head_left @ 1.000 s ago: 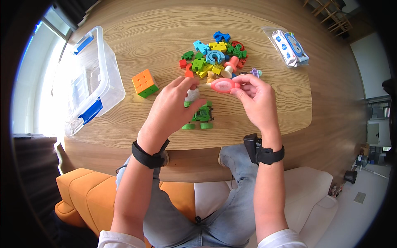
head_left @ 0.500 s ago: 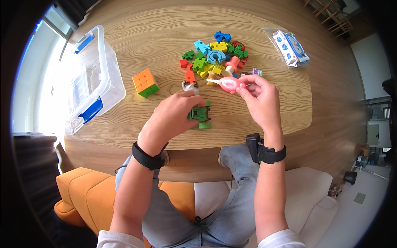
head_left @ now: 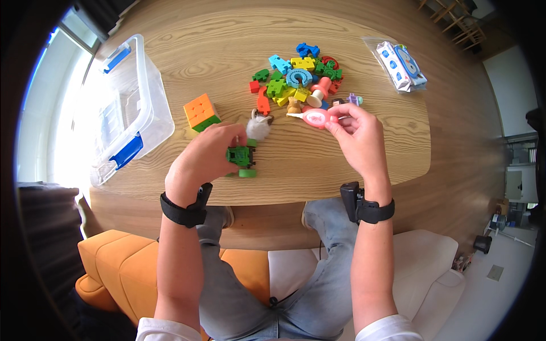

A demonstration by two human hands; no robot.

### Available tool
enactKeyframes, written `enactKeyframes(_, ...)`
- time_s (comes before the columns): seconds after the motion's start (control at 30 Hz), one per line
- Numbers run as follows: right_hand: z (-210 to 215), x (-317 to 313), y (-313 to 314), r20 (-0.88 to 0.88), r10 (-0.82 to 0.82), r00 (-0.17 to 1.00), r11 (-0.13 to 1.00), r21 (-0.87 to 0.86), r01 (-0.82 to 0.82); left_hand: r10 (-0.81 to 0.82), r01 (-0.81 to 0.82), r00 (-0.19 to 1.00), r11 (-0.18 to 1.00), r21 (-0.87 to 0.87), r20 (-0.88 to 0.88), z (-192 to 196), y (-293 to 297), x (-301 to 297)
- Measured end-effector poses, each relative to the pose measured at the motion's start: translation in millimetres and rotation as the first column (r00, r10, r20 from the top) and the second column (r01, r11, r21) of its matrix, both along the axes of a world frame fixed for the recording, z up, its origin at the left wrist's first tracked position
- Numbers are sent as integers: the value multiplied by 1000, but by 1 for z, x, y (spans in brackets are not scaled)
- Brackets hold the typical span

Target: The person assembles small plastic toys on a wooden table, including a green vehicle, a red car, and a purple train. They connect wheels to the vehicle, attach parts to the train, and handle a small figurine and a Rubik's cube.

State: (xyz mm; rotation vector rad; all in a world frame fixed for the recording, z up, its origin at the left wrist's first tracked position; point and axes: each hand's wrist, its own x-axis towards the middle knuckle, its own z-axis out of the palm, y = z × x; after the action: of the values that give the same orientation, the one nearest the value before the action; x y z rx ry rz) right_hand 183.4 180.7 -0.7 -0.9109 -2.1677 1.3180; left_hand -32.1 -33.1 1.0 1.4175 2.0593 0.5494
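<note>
Left hand [head_left: 205,162] grip pinches green toy vehicle [head_left: 241,157] on worktop [head_left: 352,165]; right hand [head_left: 358,133] grip holds pink toy [head_left: 315,117] — long axis pointing left, toward white fluffy toy [head_left: 259,128].

Pale tan tabletop [head_left: 170,187] with wavy brown grain. Near the middle, a dark green toy car [head_left: 240,156] on bright green wheels, at the left hand [head_left: 202,162]. Just beyond, a fluffy white-grey pompom [head_left: 259,128]. At the right hand [head_left: 358,136], a pink oval toy [head_left: 314,117] with a white tip. Further left, a cube [head_left: 201,112] — orange on top, green on one side. Far centre, a pile of blocks [head_left: 296,79] — blue, yellow, green, red, light blue. Far right, a clear packet [head_left: 400,63] printed blue and white. Far left, a clear plastic box [head_left: 122,108] with blue latches. Black bands on both wrists. Near edge, an orange cushion [head_left: 108,267], blue-grey jeans.
</note>
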Motion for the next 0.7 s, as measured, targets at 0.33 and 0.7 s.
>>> enactKeyframes(0.33, 5, -4, -3, 45, 25, 999, 999, -23, -24, 35, 3, 925, 995, 101, -377, 14, -12, 24)
enactKeyframes(0.7, 1, -4, -4, 24, 92, 995, 990, -110, -89, 235, -182, 960, 936, 300, -150, -7, 25, 34)
